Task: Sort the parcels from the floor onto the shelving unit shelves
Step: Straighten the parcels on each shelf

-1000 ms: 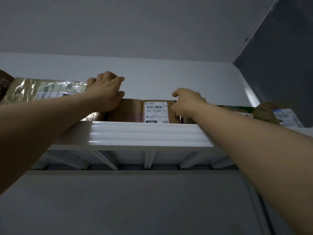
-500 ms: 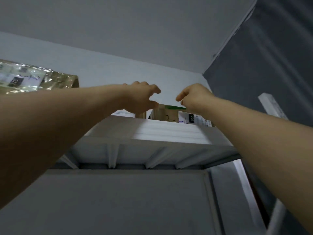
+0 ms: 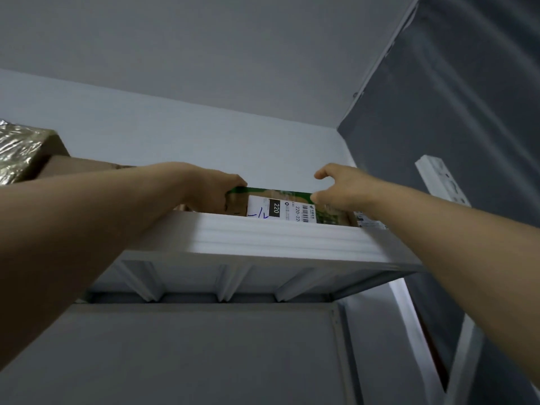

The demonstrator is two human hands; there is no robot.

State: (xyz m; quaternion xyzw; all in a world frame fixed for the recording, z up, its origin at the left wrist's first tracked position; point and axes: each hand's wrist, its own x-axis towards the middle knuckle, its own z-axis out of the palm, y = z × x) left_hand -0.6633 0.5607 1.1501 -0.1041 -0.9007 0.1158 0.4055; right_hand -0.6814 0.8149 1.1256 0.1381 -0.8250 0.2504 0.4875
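I look up at the white top shelf (image 3: 277,238) from below. A brown parcel with a green top edge (image 3: 280,207) and a white label marked 220 stands on it. My left hand (image 3: 217,192) grips the parcel's left end, fingers curled over its top. At the parcel's right end my right hand (image 3: 336,190) has its thumb raised and its fingers against the upper corner; the grip there is partly hidden. A plain brown box (image 3: 76,168) and a foil-wrapped parcel (image 3: 20,153) sit further left on the same shelf.
The ceiling is close above the shelf. A dark grey wall (image 3: 453,141) runs along the right, with a white fitting (image 3: 441,182) on it. Another labelled parcel (image 3: 369,223) peeks out at the shelf's right end. The shelf's ribbed underside (image 3: 228,285) is overhead.
My view swung right along the shelf. Both hands left the brown 15H box and moved right onto the green-edged 220 parcel, the left now gripping its left end.
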